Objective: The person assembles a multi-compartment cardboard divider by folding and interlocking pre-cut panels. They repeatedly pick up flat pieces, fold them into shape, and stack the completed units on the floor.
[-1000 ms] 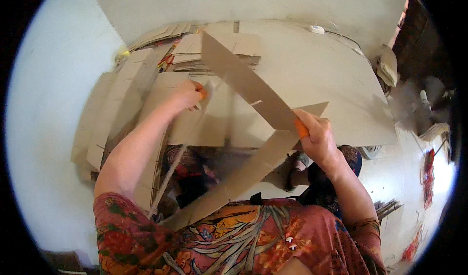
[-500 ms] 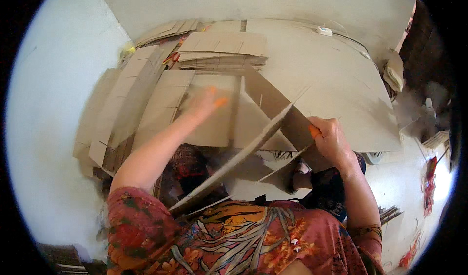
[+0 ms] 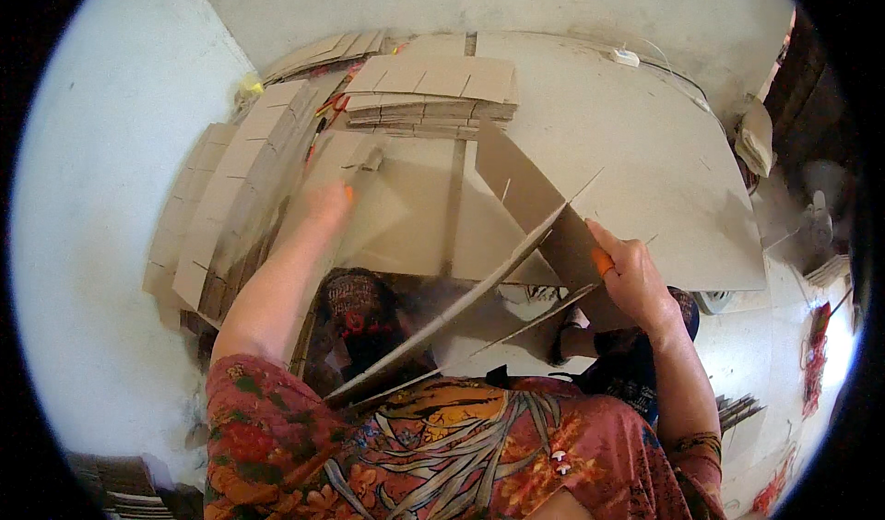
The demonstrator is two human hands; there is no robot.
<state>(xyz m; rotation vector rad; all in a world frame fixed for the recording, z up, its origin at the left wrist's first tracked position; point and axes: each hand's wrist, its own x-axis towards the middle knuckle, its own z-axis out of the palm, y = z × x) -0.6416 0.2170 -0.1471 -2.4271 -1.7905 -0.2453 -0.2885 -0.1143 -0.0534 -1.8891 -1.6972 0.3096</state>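
My right hand (image 3: 636, 276) is closed on a brown cardboard divider piece (image 3: 530, 174), thumb along its upper edge. Two long cardboard strips (image 3: 461, 313) cross this piece and slant down left to my shirt. On the left, my left hand (image 3: 323, 211) is blurred over a pile of slotted cardboard pieces. It appears closed on the edge of a cardboard piece (image 3: 346, 147), whose far end is smeared by motion. Most of the left fingers are hidden; an orange-tinted fingertip shows.
A stack of slotted cardboard (image 3: 433, 82) lies at the table's back. More piles (image 3: 235, 193) line the left wall. The pale table (image 3: 636, 142) carries a white power socket (image 3: 625, 57) with a cord. Red-handled scissors (image 3: 336, 105) lie between stacks. My knees are under the table edge.
My left hand has moved left and nearer, from above the middle of the table to the left pile, where a cardboard piece now shifts. My right hand keeps its hold, almost still.
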